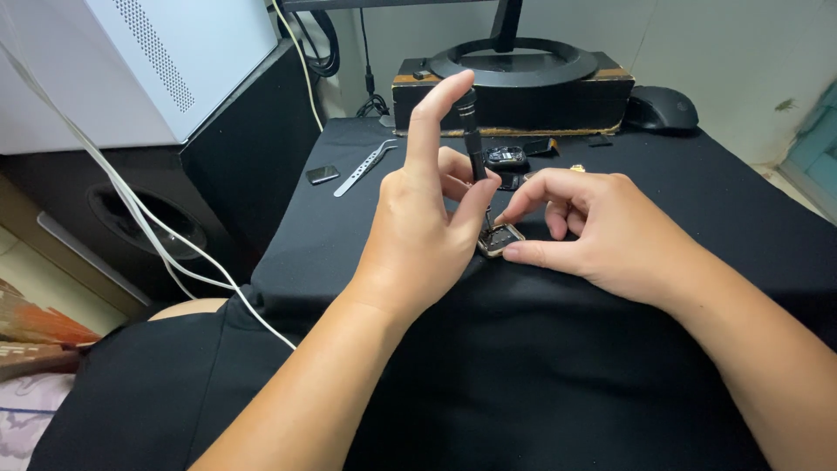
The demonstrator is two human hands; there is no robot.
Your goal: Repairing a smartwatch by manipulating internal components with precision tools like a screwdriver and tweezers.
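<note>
Screwdriver [472, 131] upright in left hand [418, 235], right hand [602, 231] steadying watch case [500, 239].

— Where is your head camera looking from?
— It's sitting on your head, tilting down and forward over the black cloth table [715, 218], close above your forearms.
— How far is it reaching?
— It's taking in the monitor stand [514, 61] at the back wall. It's the only view.
</note>
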